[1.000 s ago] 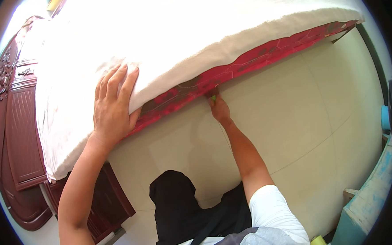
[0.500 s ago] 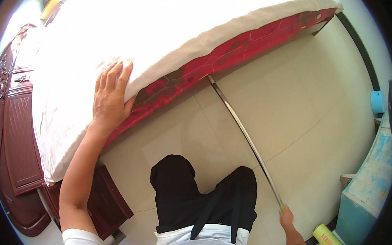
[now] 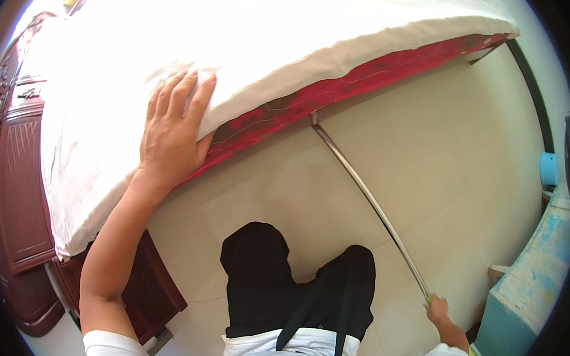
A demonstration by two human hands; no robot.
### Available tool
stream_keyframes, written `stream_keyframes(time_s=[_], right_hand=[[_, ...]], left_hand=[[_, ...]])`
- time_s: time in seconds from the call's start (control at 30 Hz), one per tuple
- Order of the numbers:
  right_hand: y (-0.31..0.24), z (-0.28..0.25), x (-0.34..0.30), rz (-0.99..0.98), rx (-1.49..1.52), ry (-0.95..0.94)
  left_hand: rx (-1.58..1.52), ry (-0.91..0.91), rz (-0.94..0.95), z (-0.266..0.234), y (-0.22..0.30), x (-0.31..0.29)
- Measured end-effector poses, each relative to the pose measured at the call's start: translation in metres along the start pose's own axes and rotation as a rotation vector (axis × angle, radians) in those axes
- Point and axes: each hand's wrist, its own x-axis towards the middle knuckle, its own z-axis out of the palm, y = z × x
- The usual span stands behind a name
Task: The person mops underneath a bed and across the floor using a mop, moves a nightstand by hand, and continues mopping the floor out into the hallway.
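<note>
My left hand (image 3: 174, 129) rests with fingers stretched on the mattress edge, its thumb over the red patterned side (image 3: 319, 97). A white sheet (image 3: 329, 27) covers the top of the bed. At the lower right, my right hand (image 3: 438, 310) is wrapped around the green-tipped end of a long metal pole (image 3: 377, 207). The pole slants away over the tiled floor, and its far end reaches under the bed's edge. What is fixed to that end, if anything, is hidden beneath the bed.
A dark wooden headboard (image 3: 16, 185) and a dark wooden nightstand (image 3: 150, 291) stand at the left. On the right is a worn blue-painted table (image 3: 529, 287), with a light-blue round object (image 3: 548, 169) beyond it. My knees (image 3: 257, 263) are bent below the bed.
My right hand has shifted a little rightward with the pole, and the pole's far end shows slightly more at the bed's edge. My left hand stays on the mattress while the view shifts.
</note>
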Motion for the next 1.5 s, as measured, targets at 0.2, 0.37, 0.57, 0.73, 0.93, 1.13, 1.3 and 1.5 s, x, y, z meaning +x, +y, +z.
stream_keyframes(time_s=[0.2,0.37,0.57,0.73,0.93,1.13,1.3,1.5], right_hand=[[-0.276,-0.141,0.159,-0.491,0.677,0.587],[-0.486,-0.240,0.246,-0.709,0.962,0.704],[-0.607,-0.233,0.247,-0.807,0.911,0.671],[-0.534,-0.223,0.191,-0.801,0.976,0.482],[-0.317,-0.156,0.124,-0.592,0.465,0.305],[-0.117,-0.030,-0.005,-0.028,0.250,0.293],[0.043,0.076,-0.158,0.451,0.106,0.185],[0.140,0.076,-0.406,1.062,-0.252,-0.098]], left_hand=[[0.002,0.016,-0.015,-0.001,-0.005,-0.003],[0.000,0.006,-0.033,0.005,-0.007,-0.004],[-0.072,0.028,-0.016,0.004,-0.003,-0.002],[-0.059,0.045,-0.010,0.007,-0.006,-0.007],[-0.060,0.154,0.042,0.018,-0.015,-0.009],[-0.060,0.218,0.074,0.023,-0.020,-0.009],[-0.091,0.229,0.086,0.024,-0.020,-0.006],[0.004,0.179,0.046,0.011,-0.012,-0.004]])
